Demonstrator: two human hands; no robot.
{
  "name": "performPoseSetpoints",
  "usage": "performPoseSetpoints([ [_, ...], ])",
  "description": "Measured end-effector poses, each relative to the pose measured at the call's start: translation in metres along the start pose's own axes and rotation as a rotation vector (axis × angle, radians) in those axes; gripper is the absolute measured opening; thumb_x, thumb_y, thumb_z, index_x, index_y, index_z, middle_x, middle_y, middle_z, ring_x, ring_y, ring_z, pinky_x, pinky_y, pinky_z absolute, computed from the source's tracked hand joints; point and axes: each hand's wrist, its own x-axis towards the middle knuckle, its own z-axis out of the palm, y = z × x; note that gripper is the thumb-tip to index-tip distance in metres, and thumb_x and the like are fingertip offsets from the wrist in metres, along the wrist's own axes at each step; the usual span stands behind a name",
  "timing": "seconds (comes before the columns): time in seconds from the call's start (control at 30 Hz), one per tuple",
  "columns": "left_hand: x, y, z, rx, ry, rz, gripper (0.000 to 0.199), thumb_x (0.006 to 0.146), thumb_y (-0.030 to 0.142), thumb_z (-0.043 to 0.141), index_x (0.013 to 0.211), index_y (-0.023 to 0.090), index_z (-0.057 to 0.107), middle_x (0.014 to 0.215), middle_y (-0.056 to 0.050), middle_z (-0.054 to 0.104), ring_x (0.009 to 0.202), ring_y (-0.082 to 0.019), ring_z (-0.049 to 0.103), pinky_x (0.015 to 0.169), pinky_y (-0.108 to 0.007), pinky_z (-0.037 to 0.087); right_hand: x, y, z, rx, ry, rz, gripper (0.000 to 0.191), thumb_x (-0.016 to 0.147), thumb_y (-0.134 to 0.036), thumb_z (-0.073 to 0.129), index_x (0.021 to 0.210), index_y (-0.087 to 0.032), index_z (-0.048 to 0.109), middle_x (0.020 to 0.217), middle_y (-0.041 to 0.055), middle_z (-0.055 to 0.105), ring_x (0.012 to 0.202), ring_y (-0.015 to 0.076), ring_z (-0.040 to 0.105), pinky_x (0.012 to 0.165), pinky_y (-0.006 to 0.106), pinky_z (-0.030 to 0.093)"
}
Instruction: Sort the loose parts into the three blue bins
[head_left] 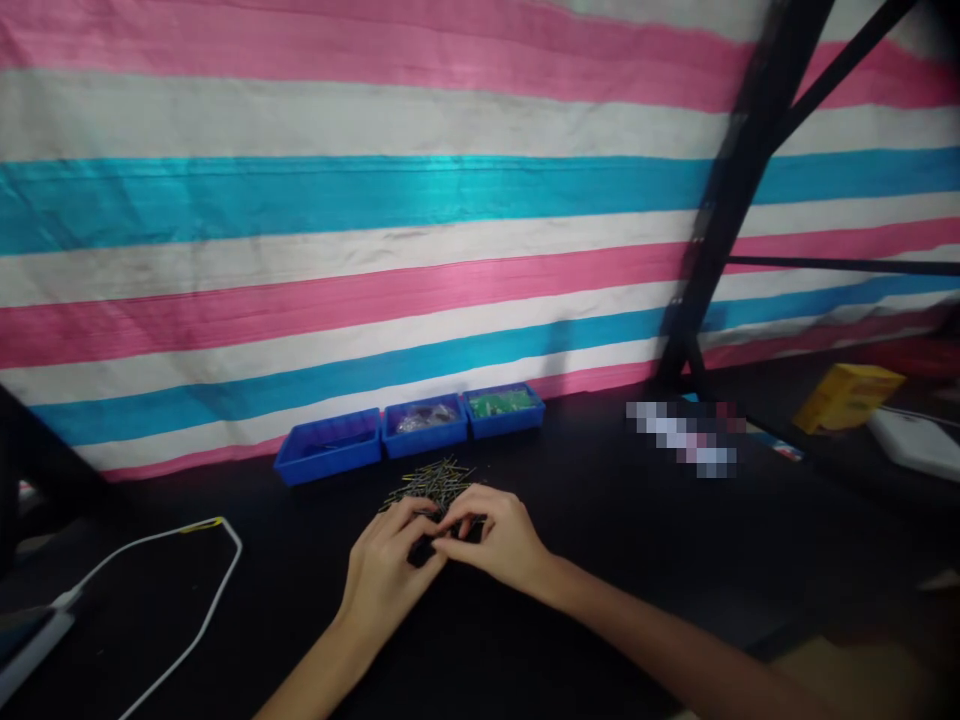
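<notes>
A loose pile of thin dark and yellowish sticks or pins [439, 480] lies on the black table, just beyond my hands. My left hand [390, 555] and my right hand [499, 535] meet at the near edge of this pile, their fingertips close together. The fingers of both hands are bent into a pinch. Whatever lies between the fingertips is too small and dark to make out.
Behind the pile stand three blue trays: one with dark pieces [330, 465], one with clear bags [426, 440], one with green pieces [506, 422]. A white cable [225, 590] lies left. Rightward are a yellow box [847, 397], a white object [919, 440] and a black frame [720, 210].
</notes>
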Motion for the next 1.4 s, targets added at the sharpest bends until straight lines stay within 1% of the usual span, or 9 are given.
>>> performPoseSetpoints([
  [0.17,0.000,0.002,-0.001,0.023,-0.034,0.015,0.006,0.072,0.024,0.055,0.071,0.021,0.061,0.085,-0.002,0.062,0.072,-0.015,0.059,0.062,-0.025,0.045,-0.002,0.002,0.001,-0.002,-0.010,-0.018,0.012,0.070,-0.030,0.067,0.079,-0.022,0.068,0.084,-0.0009,0.063,0.064,0.0085,0.057,0.054,0.019,0.041],
  [0.27,0.000,0.003,-0.002,-0.012,-0.017,0.001,0.008,0.073,0.025,0.055,0.075,0.021,0.062,0.087,-0.002,0.061,0.075,-0.015,0.059,0.065,-0.025,0.046,-0.001,0.001,0.000,-0.009,0.023,-0.003,0.010,0.073,-0.028,0.063,0.079,-0.022,0.067,0.084,-0.0002,0.062,0.064,0.0083,0.055,0.052,0.018,0.040],
  [0.4,0.002,0.004,-0.002,-0.152,0.021,-0.114,0.011,0.076,0.027,0.055,0.081,0.021,0.062,0.089,-0.002,0.059,0.078,-0.014,0.058,0.068,-0.024,0.046,0.003,0.000,-0.003,0.044,0.106,0.041,0.010,0.075,-0.028,0.061,0.079,-0.020,0.066,0.083,0.0008,0.059,0.063,0.0079,0.053,0.047,0.017,0.038],
  [0.53,0.004,0.004,-0.001,-0.303,0.025,-0.234,0.012,0.076,0.029,0.057,0.083,0.021,0.063,0.089,-0.002,0.058,0.067,-0.012,0.055,0.055,-0.021,0.043,0.007,0.004,-0.005,0.127,0.165,0.069,0.009,0.075,-0.027,0.061,0.075,-0.018,0.065,0.082,0.0010,0.057,0.066,0.0089,0.054,0.050,0.017,0.040],
  [0.6,0.006,0.004,-0.002,-0.368,0.054,-0.273,0.012,0.075,0.029,0.059,0.083,0.021,0.064,0.087,-0.002,0.057,0.062,-0.010,0.052,0.052,-0.021,0.041,0.008,0.008,-0.005,0.143,0.173,0.080,0.010,0.075,-0.027,0.061,0.075,-0.018,0.065,0.081,0.0011,0.057,0.067,0.0094,0.055,0.052,0.018,0.041],
  [0.77,0.008,0.006,-0.004,-0.521,0.118,-0.358,0.012,0.076,0.028,0.060,0.081,0.020,0.065,0.088,-0.003,0.057,0.064,-0.010,0.052,0.053,-0.021,0.040,0.005,0.014,-0.002,0.038,0.078,0.081,0.007,0.073,-0.027,0.064,0.073,-0.020,0.066,0.080,-0.0002,0.057,0.067,0.0094,0.054,0.055,0.019,0.040],
  [0.93,0.008,0.006,-0.004,-0.613,0.080,-0.360,0.011,0.075,0.028,0.061,0.078,0.020,0.068,0.090,-0.004,0.058,0.074,-0.014,0.056,0.056,-0.022,0.042,0.000,0.010,0.004,0.009,-0.043,0.067,0.007,0.074,-0.026,0.062,0.075,-0.020,0.065,0.084,0.0000,0.058,0.065,0.0087,0.053,0.049,0.018,0.038],
  [1.17,0.009,0.004,-0.008,-0.643,0.093,-0.409,0.013,0.075,0.029,0.061,0.077,0.019,0.069,0.093,-0.006,0.060,0.075,-0.015,0.056,0.057,-0.023,0.043,0.004,0.008,0.002,0.057,0.028,0.079,0.014,0.077,-0.031,0.057,0.075,-0.019,0.063,0.084,0.0024,0.055,0.062,0.0091,0.053,0.044,0.017,0.038],
  [1.4,0.010,0.008,-0.007,-0.680,0.098,-0.417,0.013,0.072,0.030,0.064,0.074,0.018,0.069,0.089,-0.006,0.059,0.066,-0.011,0.053,0.053,-0.022,0.040,0.001,0.008,0.004,0.047,-0.047,0.030,0.016,0.077,-0.032,0.057,0.073,-0.018,0.064,0.086,0.0043,0.055,0.060,0.0095,0.053,0.040,0.017,0.039],
])
